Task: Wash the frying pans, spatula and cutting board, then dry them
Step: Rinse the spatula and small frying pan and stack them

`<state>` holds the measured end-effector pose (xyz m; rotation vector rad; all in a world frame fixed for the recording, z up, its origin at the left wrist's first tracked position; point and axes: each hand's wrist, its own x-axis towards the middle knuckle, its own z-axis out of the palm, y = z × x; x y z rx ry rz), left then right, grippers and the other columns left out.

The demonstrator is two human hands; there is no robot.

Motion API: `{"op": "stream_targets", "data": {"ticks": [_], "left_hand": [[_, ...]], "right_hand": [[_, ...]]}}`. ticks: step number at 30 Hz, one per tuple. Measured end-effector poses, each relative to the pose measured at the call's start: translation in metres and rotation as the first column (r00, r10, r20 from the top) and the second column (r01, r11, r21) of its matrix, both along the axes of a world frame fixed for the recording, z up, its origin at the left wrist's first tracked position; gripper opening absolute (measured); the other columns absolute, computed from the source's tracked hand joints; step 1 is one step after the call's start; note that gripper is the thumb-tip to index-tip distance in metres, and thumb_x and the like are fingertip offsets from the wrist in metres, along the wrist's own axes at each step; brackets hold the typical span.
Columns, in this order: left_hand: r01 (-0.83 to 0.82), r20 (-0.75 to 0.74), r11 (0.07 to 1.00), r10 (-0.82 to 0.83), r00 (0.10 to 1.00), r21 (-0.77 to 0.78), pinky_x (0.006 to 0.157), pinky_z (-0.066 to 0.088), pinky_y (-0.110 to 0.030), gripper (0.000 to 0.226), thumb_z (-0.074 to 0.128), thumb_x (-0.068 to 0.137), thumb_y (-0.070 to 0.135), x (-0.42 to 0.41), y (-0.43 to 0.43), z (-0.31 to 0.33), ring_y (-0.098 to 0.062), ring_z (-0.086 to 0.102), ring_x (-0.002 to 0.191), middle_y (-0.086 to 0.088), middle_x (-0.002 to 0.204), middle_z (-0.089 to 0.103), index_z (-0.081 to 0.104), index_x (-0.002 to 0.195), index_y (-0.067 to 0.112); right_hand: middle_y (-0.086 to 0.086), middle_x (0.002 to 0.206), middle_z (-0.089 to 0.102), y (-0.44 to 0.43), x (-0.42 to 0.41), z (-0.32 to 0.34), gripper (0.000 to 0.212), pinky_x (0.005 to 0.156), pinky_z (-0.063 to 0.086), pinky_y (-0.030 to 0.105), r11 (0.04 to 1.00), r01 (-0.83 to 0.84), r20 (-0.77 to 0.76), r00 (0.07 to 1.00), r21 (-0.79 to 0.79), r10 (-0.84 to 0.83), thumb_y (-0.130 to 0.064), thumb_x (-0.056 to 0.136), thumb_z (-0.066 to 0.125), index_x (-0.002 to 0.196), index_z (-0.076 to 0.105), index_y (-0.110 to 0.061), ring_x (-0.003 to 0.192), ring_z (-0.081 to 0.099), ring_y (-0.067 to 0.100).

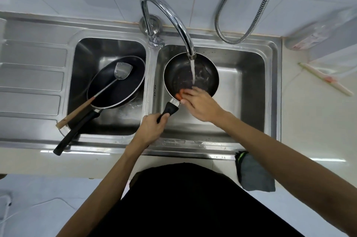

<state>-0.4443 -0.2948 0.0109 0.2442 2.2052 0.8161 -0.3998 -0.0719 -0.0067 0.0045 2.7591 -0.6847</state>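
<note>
**Small pan under the running tap**

I see my left hand [152,130] gripping the black handle of the small frying pan [176,74], which is over the right basin of the steel double sink [151,82]. My right hand [201,105] holds an orange sponge [179,96] against the pan's near inner edge. Water [192,72] falls from the curved faucet [173,16] into the pan. In the left basin the large frying pan [116,91] sits tilted, with the metal spatula [123,70] lying across it. A grey cloth [255,174] hangs over the near counter edge on the right.
</note>
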Motion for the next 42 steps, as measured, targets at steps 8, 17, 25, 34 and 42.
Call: {"op": "stream_targets", "data": {"ticks": [8, 17, 25, 34, 42], "left_hand": [[0.051, 0.084, 0.997, -0.056, 0.995, 0.059, 0.051, 0.039, -0.035, 0.052, 0.051, 0.102, 0.038, 0.008, -0.003, -0.002, -0.018, 0.047, 0.052, -0.007, 0.059, 0.051, 0.057, 0.074, -0.004], [-0.031, 0.006, 0.998, 0.031, 1.0, 0.049, 0.049, 0.041, -0.03, 0.048, 0.051, 0.103, 0.037, -0.005, -0.001, -0.003, -0.021, 0.052, 0.05, -0.007, 0.057, 0.059, 0.059, 0.069, 0.005], [0.046, 0.098, 0.998, -0.049, 0.994, 0.035, 0.049, 0.038, -0.031, 0.048, 0.051, 0.102, 0.041, -0.006, -0.013, -0.002, -0.015, 0.047, 0.048, -0.001, 0.057, 0.052, 0.056, 0.069, 0.006], [0.052, 0.071, 0.997, -0.056, 0.996, 0.061, 0.05, 0.037, -0.033, 0.051, 0.05, 0.103, 0.04, -0.008, 0.006, 0.0, -0.018, 0.047, 0.049, -0.004, 0.057, 0.054, 0.059, 0.073, -0.001], [-0.07, 0.336, 0.997, 0.059, 0.94, 0.02, 0.047, 0.037, -0.027, 0.044, 0.055, 0.101, 0.041, -0.013, 0.004, -0.003, -0.016, 0.045, 0.047, -0.001, 0.054, 0.051, 0.059, 0.069, 0.011]], "right_hand": [[0.018, 0.168, -0.001, 0.034, -0.028, 0.004, 0.113, 0.125, 0.0, 0.051, 0.928, 0.107, 0.317, 0.921, 0.358, -0.228, -0.081, 0.08, -0.014, 0.16, 0.005, -0.005, 0.155, -0.001, 0.038], [0.007, 0.17, -0.004, -0.029, -0.044, 0.021, 0.1, 0.125, 0.0, 0.051, 0.997, -0.059, 0.358, 0.933, 0.042, 0.04, -0.08, 0.085, -0.005, 0.162, 0.003, -0.017, 0.156, -0.006, 0.032], [0.015, 0.169, 0.004, 0.025, -0.03, 0.005, 0.116, 0.125, 0.001, 0.052, 0.935, 0.055, 0.356, 0.916, 0.351, -0.187, -0.086, 0.077, -0.016, 0.161, 0.009, -0.01, 0.155, 0.0, 0.034], [0.001, 0.17, 0.001, -0.013, -0.043, 0.009, 0.1, 0.125, 0.001, 0.053, 0.996, -0.079, 0.41, 0.911, 0.05, 0.051, -0.085, 0.085, 0.004, 0.162, 0.004, -0.022, 0.156, -0.001, 0.028], [-0.003, 0.14, 0.057, 0.021, 0.022, -0.002, 0.049, 0.095, 0.041, 0.042, 0.946, -0.252, 0.275, 0.942, 0.202, 0.192, -0.019, 0.099, 0.055, 0.146, 0.042, -0.025, 0.121, 0.056, 0.03]]}}
